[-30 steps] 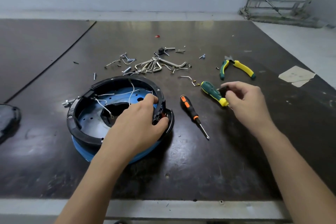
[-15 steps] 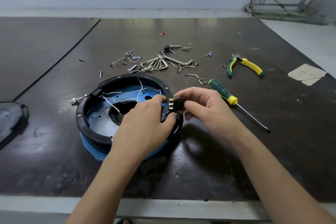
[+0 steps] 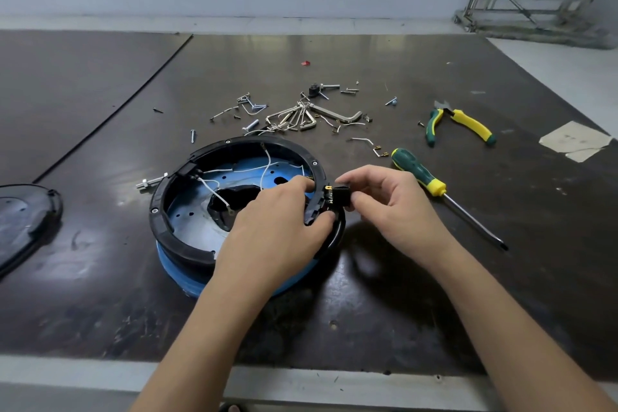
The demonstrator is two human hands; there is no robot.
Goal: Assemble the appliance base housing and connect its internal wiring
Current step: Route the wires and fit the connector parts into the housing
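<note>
I'm looking at the round base housing sitting on the dark table, blue shell under a black ring. The left hand is gripping the housing's right rim, I'd guess to steady it. The right hand is pinching a small black switch against that rim, probably lining it up. White wires are lying loose inside the housing.

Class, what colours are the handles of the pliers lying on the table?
Green and yellow: the pliers have one handle of each colour, seen best in the head view.
</note>
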